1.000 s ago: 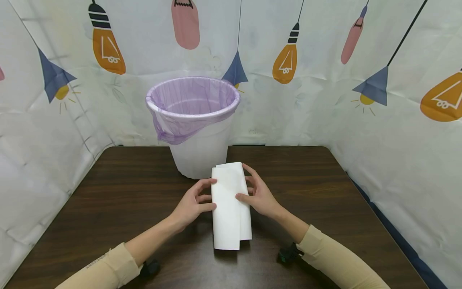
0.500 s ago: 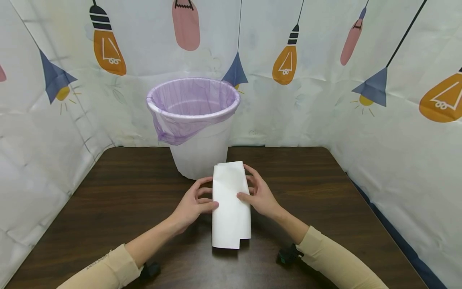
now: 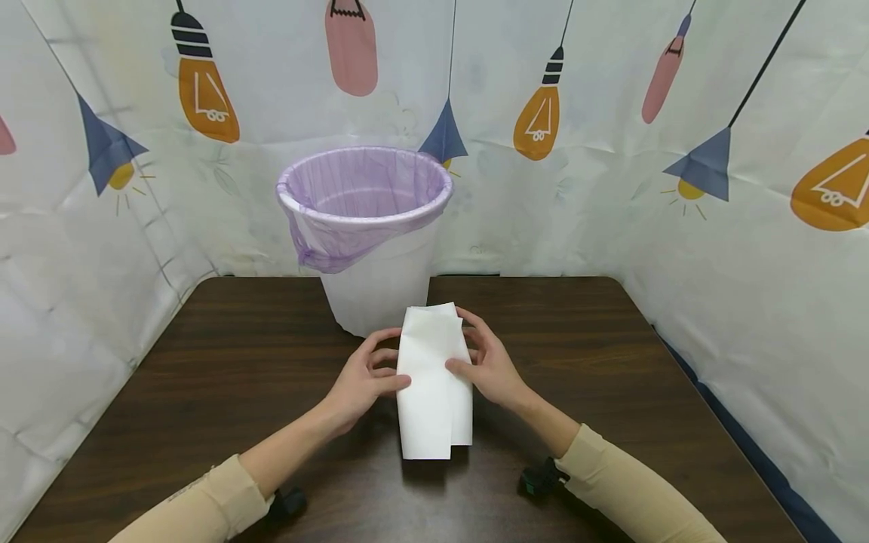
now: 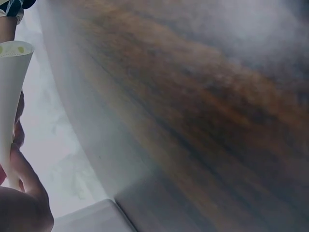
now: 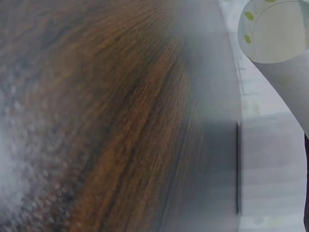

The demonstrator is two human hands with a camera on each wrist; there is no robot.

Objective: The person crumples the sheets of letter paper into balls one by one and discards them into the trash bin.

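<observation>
A sheet of white paper (image 3: pixel 428 385), loosely rolled into a tube with overlapping edges, is held above the table in the head view. My left hand (image 3: pixel 363 383) grips its left side, thumb on the near face. On the other side my right hand (image 3: pixel 494 369) holds it, thumb in front and fingers reaching round the right edge. The left wrist view shows the paper (image 4: pixel 12 92) tapering toward the fingers of my left hand (image 4: pixel 26 188). Green leaf-like marks and a dotted line show on the inside of the paper (image 5: pixel 277 36) in the right wrist view.
A white trash bin (image 3: pixel 380 294) with a purple liner (image 3: pixel 333 245) stands just behind the paper, toward the back of the dark wooden table (image 3: pixel 577 354). A printed cloth (image 3: pixel 611 196) hangs round the back and sides.
The paper's lower end has risen slightly and its overlapping edges have shifted at the top. My left fingers have moved a little along its left side; the right hand stays nearly still.
</observation>
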